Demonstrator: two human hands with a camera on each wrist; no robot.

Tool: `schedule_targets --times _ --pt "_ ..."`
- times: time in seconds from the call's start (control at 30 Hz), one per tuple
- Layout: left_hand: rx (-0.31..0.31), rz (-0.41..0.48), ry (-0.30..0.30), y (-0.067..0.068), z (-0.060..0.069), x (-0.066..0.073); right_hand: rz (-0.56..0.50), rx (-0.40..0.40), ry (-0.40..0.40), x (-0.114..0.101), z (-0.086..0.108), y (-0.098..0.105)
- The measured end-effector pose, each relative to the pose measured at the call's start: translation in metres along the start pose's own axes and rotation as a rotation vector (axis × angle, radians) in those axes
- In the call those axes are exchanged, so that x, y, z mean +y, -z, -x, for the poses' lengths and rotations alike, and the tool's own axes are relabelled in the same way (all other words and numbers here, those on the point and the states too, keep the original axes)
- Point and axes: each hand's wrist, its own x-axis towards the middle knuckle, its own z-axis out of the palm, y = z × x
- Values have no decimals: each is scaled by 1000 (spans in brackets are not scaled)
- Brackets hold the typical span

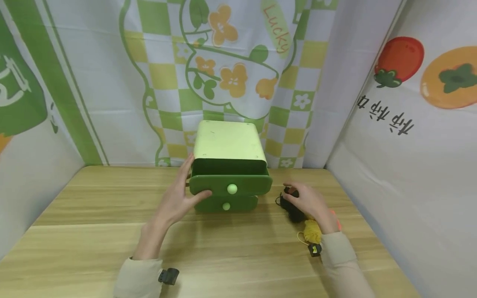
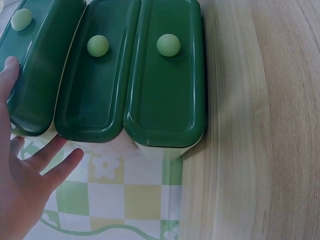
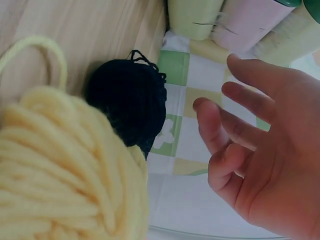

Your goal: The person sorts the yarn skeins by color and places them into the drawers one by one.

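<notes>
A small cabinet [image 1: 231, 140] with a pale yellow-green top and green drawers stands at the back of the table. Its top drawer [image 1: 249, 184] is pulled partly out. My left hand [image 1: 175, 203] rests at the cabinet's left side, fingers spread and the thumb on the top drawer's front. Over a black ball of yarn [image 3: 127, 100] my right hand [image 1: 309, 202] appears in the head view. From the right wrist, that hand [image 3: 270, 140] shows loosely bent fingers apart from the yarn. A yellow ball of yarn [image 1: 312, 231] lies below the right wrist.
Something orange [image 1: 337, 219] shows partly behind the right wrist. A patterned cloth [image 1: 238, 54] hangs behind the wooden table [image 1: 238, 256], and a white printed cloth [image 1: 417, 165] borders its right side. Round pale knobs [image 2: 168, 45] stick out from the drawers.
</notes>
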Motion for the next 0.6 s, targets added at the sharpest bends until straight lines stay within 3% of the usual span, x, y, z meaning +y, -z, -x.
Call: schedule_targets --times 0.6 --pt "1 -17 -10 1 -1 -1 50 -115 -50 12 0 -5"
